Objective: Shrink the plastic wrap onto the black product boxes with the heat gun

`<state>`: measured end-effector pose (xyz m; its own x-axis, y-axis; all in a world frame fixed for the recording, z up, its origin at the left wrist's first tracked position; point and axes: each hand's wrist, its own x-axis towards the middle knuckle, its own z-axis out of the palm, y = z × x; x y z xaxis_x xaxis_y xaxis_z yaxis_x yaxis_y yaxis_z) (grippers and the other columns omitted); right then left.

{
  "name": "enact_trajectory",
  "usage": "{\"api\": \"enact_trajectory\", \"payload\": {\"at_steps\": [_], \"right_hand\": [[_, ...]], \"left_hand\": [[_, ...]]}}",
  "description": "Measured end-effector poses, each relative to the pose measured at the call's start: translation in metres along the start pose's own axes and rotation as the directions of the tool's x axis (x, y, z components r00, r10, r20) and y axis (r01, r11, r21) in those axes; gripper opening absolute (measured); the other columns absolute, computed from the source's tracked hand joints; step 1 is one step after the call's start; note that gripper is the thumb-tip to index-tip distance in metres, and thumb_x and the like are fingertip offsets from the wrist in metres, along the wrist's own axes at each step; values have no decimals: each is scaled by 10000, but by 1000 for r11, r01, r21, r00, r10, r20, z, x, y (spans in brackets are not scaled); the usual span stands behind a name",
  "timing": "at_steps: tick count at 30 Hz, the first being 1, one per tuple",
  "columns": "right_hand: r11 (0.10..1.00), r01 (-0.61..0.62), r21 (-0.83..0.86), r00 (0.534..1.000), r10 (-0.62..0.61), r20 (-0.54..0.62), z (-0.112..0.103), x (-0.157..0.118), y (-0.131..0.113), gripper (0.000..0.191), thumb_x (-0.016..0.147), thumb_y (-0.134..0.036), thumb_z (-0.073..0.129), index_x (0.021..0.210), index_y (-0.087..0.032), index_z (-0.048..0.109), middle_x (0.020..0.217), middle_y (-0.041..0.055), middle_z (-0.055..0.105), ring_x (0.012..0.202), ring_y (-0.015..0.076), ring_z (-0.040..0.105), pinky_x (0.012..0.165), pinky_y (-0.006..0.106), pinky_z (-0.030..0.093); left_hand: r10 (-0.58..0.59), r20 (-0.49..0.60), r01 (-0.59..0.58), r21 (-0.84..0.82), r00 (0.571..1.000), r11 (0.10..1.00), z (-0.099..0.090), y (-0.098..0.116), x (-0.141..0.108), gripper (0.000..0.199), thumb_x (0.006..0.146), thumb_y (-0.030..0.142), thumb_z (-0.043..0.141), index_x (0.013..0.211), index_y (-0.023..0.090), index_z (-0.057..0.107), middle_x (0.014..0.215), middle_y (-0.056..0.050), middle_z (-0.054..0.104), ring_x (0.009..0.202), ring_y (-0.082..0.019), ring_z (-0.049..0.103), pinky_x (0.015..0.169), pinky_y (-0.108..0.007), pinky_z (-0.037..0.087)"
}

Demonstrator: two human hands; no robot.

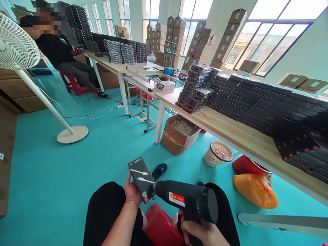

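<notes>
A flat black box (139, 174) printed with a picture of white cable plugs is held up over my lap. My left hand (132, 194) is closed around its left and lower edge. My right hand (198, 230) grips the handle of a black heat gun (183, 198) with a red and white label on its side. The gun's nozzle points left at the box's right side; whether it touches the box I cannot tell. Behind the handle, a red plastic stool (161, 225) shows between my legs.
To the right runs a wooden-topped table (225, 124) stacked with black boxes (246, 95). Beneath it are an open carton (179, 133), a wastebasket (217, 153) and an orange bag (255, 189). A white fan (48, 106) stands left. A seated person (58, 48) is at the far table.
</notes>
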<state>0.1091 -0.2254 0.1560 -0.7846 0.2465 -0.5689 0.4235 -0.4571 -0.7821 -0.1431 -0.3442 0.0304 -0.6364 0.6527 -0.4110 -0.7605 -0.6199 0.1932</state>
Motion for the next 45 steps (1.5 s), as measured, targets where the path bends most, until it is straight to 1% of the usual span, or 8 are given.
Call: {"api": "enact_trajectory", "payload": {"at_steps": [6, 11, 22, 27, 33, 37, 41, 45], "right_hand": [[950, -11, 312, 1000, 17, -16, -17, 3, -3, 482, 637, -437, 889, 957, -111, 737, 759, 53, 672, 608, 145, 582, 556, 262, 447], [774, 69, 629, 997, -27, -77, -37, 14, -14, 371, 685, -319, 874, 954, -99, 745, 733, 16, 653, 556, 79, 535, 467, 172, 436], [747, 58, 663, 996, -2, -85, -49, 25, -21, 318, 743, -251, 831, 986, -74, 728, 736, 29, 674, 563, 86, 561, 467, 168, 484], [790, 66, 609, 993, 9, -119, -49, 31, -33, 356, 677, -256, 872, 948, -72, 734, 714, 24, 675, 562, 89, 565, 474, 172, 483], [896, 97, 433, 987, -30, -158, -18, 32, -56, 405, 622, -326, 867, 925, -94, 731, 701, 19, 674, 542, 104, 572, 465, 197, 455], [998, 29, 49, 999, -28, -25, 2, 20, -75, 305, 646, -306, 764, 889, -132, 705, 604, 11, 672, 477, 132, 560, 455, 241, 419], [939, -34, -344, 991, 76, 111, 5, 14, -91, 96, 638, -230, 689, 694, -159, 658, 482, -17, 600, 453, 130, 524, 482, 259, 418], [984, 77, -161, 990, -94, -103, 5, 25, -99, 266, 703, -343, 702, 894, -164, 655, 554, -20, 631, 480, 140, 540, 506, 274, 424]], "left_hand": [[-135, 46, 131, 88, 990, 987, 2, -3, -1, 530, 968, 451, 448, 1307, 92, 642, 1086, -173, 772, 1053, -335, 723, 996, -502, 523], [-362, 66, 339, 228, 930, 913, 5, -11, -7, 507, 960, 454, 493, 1194, 57, 704, 1088, -192, 769, 986, -335, 738, 912, -474, 559], [-447, 14, 424, 292, 895, 857, 5, -16, -10, 485, 938, 484, 537, 1041, 62, 750, 963, -180, 783, 892, -308, 747, 865, -421, 561], [-426, -15, 406, 332, 905, 851, 5, -18, -10, 457, 940, 472, 534, 1008, 74, 749, 903, -163, 779, 800, -282, 741, 832, -411, 563], [-430, -31, 411, 363, 902, 836, 1, -20, -4, 431, 928, 466, 556, 948, 81, 749, 803, -146, 766, 748, -281, 735, 789, -406, 567], [-413, -46, 399, 375, 910, 837, 1, -18, -5, 405, 925, 455, 576, 921, 91, 753, 753, -134, 770, 696, -269, 736, 740, -384, 572], [-387, -32, 375, 332, 922, 866, 4, -16, -9, 343, 935, 401, 580, 1002, 113, 753, 835, -122, 792, 765, -271, 752, 787, -390, 574], [-385, -37, 370, 367, 922, 853, 5, -16, -10, 410, 928, 459, 573, 913, 92, 755, 743, -139, 768, 673, -273, 733, 717, -390, 573]]}}
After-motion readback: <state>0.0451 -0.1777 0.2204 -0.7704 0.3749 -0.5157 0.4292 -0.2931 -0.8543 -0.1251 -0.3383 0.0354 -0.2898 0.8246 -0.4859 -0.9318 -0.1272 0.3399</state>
